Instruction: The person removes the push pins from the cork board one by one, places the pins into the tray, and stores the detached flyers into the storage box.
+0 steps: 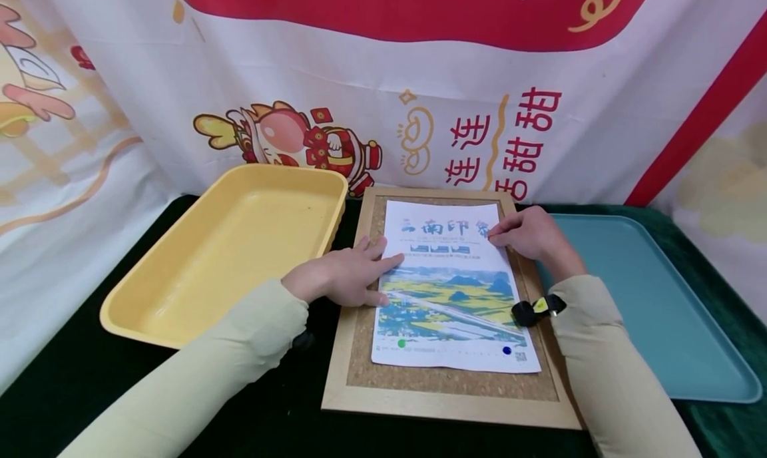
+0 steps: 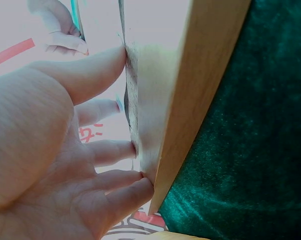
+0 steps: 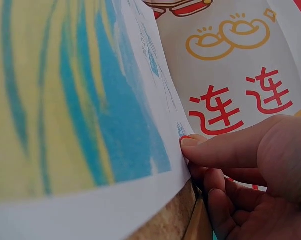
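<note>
Poster [image 1: 451, 291] on cork board [image 1: 446, 378]; left hand [image 1: 341, 277] flat on left edge, right hand [image 1: 527, 235] pinching red pin [image 3: 186, 138] at top right. Yellow tray [image 1: 180, 298], teal tray [image 1: 689, 325] beside.

Left hand [image 1: 338, 278]: flat, palm down, fingers straight and spread, pointing right; sleeved forearm angled in from lower left
Right hand [image 1: 527, 235]: fingers curled, fingertips [image 3: 190, 142] pinched together; sleeved forearm bent in from lower right

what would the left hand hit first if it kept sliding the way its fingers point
The left hand lies flat on the poster, fingers pointing across it toward the right hand. Going straight on, it would probably only cross more of the poster, then meet the right hand or its wrist; the exact line is hard to judge.
</note>
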A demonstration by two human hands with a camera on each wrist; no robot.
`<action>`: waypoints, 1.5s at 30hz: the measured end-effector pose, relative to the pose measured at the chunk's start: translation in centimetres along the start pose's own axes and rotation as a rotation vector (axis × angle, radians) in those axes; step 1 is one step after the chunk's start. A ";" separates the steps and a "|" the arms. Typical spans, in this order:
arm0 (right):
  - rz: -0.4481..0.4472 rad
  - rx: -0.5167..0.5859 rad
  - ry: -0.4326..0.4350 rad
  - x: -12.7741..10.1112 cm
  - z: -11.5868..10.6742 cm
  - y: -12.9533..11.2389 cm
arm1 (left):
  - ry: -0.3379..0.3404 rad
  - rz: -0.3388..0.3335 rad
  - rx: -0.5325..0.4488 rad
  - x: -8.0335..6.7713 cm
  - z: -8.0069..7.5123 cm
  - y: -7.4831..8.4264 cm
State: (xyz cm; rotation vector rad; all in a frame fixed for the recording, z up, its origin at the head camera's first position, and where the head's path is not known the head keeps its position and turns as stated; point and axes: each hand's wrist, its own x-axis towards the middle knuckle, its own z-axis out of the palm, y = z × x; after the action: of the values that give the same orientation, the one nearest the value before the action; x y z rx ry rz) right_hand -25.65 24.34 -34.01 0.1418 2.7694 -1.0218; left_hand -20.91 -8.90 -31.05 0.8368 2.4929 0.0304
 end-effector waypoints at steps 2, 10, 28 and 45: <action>-0.001 0.000 0.004 -0.1 0.0 0.0 | 0.000 -0.001 0.005 0.0 0.0 0.1; 0.004 0.005 0.008 -0.2 -0.1 0.1 | 0.001 -0.001 0.009 0.2 0.0 0.1; 0.045 0.128 0.024 -0.8 -1.1 0.3 | 0.001 0.004 -0.001 0.3 -0.1 0.3; 0.079 0.219 0.121 -1.0 -2.3 0.8 | 0.019 0.006 -0.034 -0.1 0.0 0.0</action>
State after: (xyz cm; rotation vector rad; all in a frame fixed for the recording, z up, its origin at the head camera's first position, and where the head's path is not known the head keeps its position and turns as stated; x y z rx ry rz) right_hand -24.91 26.48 -32.60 0.3519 2.7233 -1.3347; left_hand -20.83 -8.91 -31.00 0.8334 2.5010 0.0823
